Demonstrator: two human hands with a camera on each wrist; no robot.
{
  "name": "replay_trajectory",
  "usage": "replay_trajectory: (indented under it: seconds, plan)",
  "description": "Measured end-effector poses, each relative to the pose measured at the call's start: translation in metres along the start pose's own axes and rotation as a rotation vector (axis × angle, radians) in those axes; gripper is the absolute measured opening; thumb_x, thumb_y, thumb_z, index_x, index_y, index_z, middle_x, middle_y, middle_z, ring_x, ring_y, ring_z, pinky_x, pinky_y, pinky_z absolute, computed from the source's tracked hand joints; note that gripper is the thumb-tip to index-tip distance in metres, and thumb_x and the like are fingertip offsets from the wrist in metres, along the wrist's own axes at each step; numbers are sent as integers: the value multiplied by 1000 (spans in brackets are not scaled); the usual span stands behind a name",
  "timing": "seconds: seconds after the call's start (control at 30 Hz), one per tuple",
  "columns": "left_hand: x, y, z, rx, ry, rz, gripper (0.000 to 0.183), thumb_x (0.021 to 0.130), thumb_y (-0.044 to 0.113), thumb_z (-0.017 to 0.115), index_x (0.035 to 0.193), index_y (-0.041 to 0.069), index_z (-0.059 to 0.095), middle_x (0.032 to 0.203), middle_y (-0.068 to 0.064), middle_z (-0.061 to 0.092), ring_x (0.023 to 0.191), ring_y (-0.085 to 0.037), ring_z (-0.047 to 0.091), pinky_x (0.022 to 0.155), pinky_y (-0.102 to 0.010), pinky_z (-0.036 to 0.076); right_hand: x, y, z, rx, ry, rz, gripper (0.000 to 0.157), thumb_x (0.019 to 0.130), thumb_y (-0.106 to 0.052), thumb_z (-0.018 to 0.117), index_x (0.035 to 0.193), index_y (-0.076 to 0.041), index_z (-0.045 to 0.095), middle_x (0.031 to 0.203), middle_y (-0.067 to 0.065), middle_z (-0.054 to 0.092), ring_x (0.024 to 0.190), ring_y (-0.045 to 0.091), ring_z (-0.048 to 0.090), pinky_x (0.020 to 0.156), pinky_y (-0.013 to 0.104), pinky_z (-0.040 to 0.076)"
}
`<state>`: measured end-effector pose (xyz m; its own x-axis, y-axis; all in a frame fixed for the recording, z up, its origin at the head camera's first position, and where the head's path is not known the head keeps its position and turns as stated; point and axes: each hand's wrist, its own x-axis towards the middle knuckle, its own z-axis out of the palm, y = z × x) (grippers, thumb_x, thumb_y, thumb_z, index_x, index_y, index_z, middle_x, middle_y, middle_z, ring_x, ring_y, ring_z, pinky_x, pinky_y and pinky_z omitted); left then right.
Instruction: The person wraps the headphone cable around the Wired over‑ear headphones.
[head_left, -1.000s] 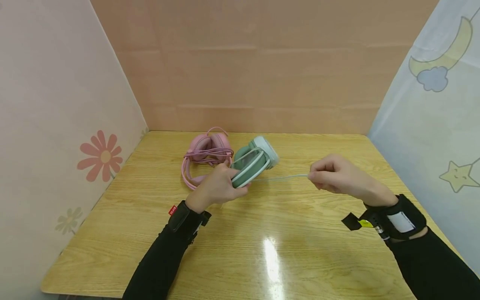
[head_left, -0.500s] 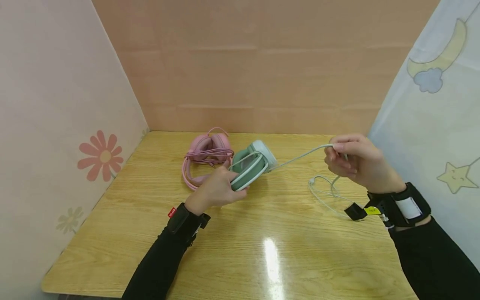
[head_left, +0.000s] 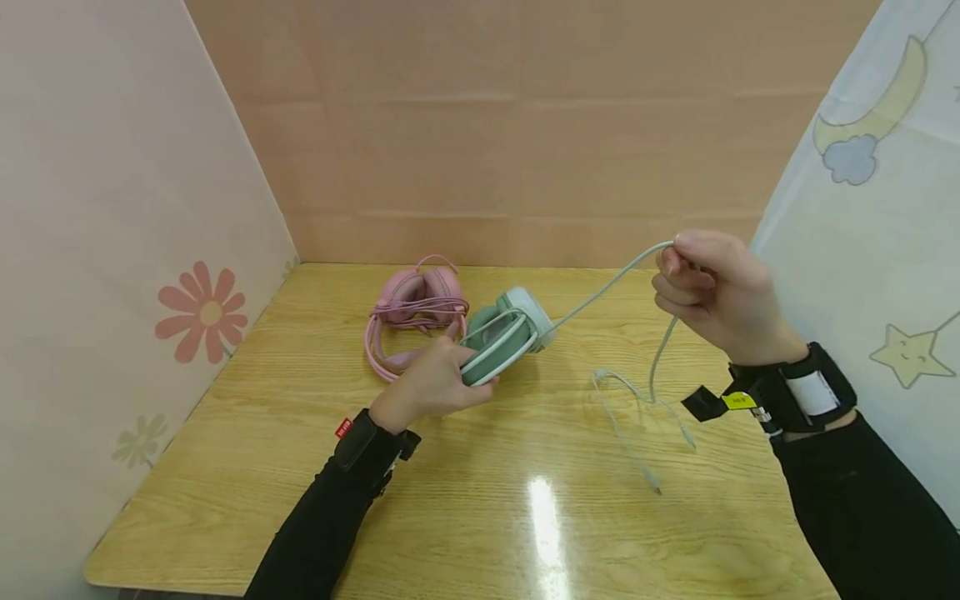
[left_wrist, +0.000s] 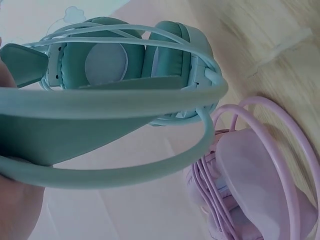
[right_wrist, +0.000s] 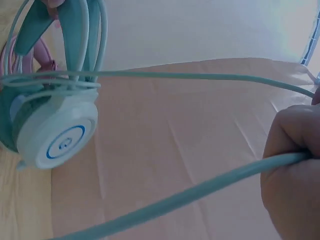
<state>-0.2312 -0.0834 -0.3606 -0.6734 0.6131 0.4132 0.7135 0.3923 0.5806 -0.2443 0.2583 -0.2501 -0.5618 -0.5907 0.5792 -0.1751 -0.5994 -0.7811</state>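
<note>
My left hand (head_left: 437, 377) grips the headband of a pair of green headphones (head_left: 504, 337) tilted over the table. Loops of cable lie around the ear cups, which show their green padding (left_wrist: 106, 62) in the left wrist view. To the right and higher up, my right hand (head_left: 723, 292) pinches the pale green cable (head_left: 611, 283), which runs taut from the ear cup to the fingers. Below that hand the cable hangs down to the table, where its split ends (head_left: 637, 442) lie. The right wrist view shows a round white ear cup shell (right_wrist: 66, 140) with a blue ring.
Pink headphones (head_left: 408, 296) with their cable wrapped around them lie just behind and left of my left hand. The wooden table (head_left: 420, 517) ends at a brown paper backdrop (head_left: 517, 167). Printed cloth walls (head_left: 862, 250) stand at both sides.
My right hand has moved up and to the right, drawing out cable from the green headphones. The cable's free ends now lie spread on the table. The left hand has stayed nearly still.
</note>
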Motion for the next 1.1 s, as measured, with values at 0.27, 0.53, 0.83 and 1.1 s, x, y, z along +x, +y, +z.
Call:
replay_trajectory:
  seconds: [0.27, 0.53, 0.83, 1.1]
  plan:
    - [-3, 1, 1, -10, -31, 37, 21, 80, 9, 77, 64, 10, 63, 55, 12, 54, 47, 6, 46, 97, -31, 49, 24, -8, 18, -650, 85, -88, 25, 103, 6, 45, 90, 16, 63, 53, 3, 32, 44, 12, 24, 42, 27, 17]
    - [-2, 14, 2, -90, -133, 15, 20, 79, 9, 74, 65, 13, 61, 58, 15, 42, 50, 3, 38, 49, -18, 33, 42, -8, 23, -1147, 171, -132, 23, 102, 1, 52, 90, 10, 69, 55, -4, 44, 43, 9, 26, 45, 25, 23]
    - [2, 30, 0, -174, -222, 79, 18, 81, 7, 74, 67, 11, 63, 56, 14, 45, 45, 5, 39, 45, -17, 34, 55, -5, 2, -1317, 324, -25, 23, 104, -8, 56, 94, 0, 75, 50, 0, 37, 40, 11, 28, 50, 27, 27]
    - [5, 41, -5, -267, -253, 155, 19, 80, 6, 72, 65, 10, 61, 58, 14, 49, 46, 6, 42, 43, -17, 36, 67, 8, -14, -1289, 319, 18, 23, 103, -13, 57, 95, 2, 74, 53, 1, 37, 44, 13, 28, 59, 27, 30]
